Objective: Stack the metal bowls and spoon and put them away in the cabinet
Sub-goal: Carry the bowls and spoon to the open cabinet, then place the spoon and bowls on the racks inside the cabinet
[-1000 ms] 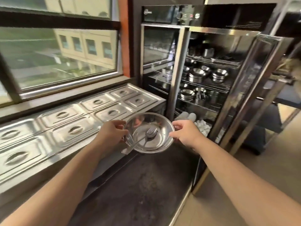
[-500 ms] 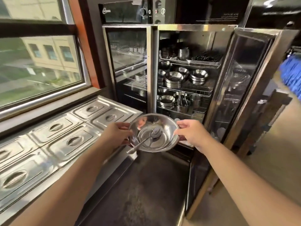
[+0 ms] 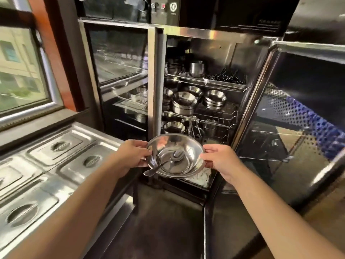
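Observation:
I hold a shiny metal bowl (image 3: pixel 188 146) level in front of the open cabinet (image 3: pixel 201 33). My left hand (image 3: pixel 133 156) grips its left rim and my right hand (image 3: pixel 218 158) grips its right rim. A metal spoon (image 3: pixel 164 164) lies inside the bowl, its handle sticking out over the near left rim. Whether another bowl sits nested under this one I cannot tell. The bowl hangs just in front of the cabinet's lower wire shelf (image 3: pixel 220 124).
The cabinet's wire shelves hold stacks of metal bowls (image 3: pixel 184 101), cups (image 3: pixel 196 69) and a tray of dark utensils (image 3: pixel 224 78). Its glass door (image 3: pixel 291 113) stands open to the right. Steel lidded pans (image 3: pixel 56 146) line the counter on the left under a window (image 3: pixel 20 71).
I have come closer to the cabinet, carrying the bowl with the spoon toward its open right compartment. Both hands keep the same grip on the rim.

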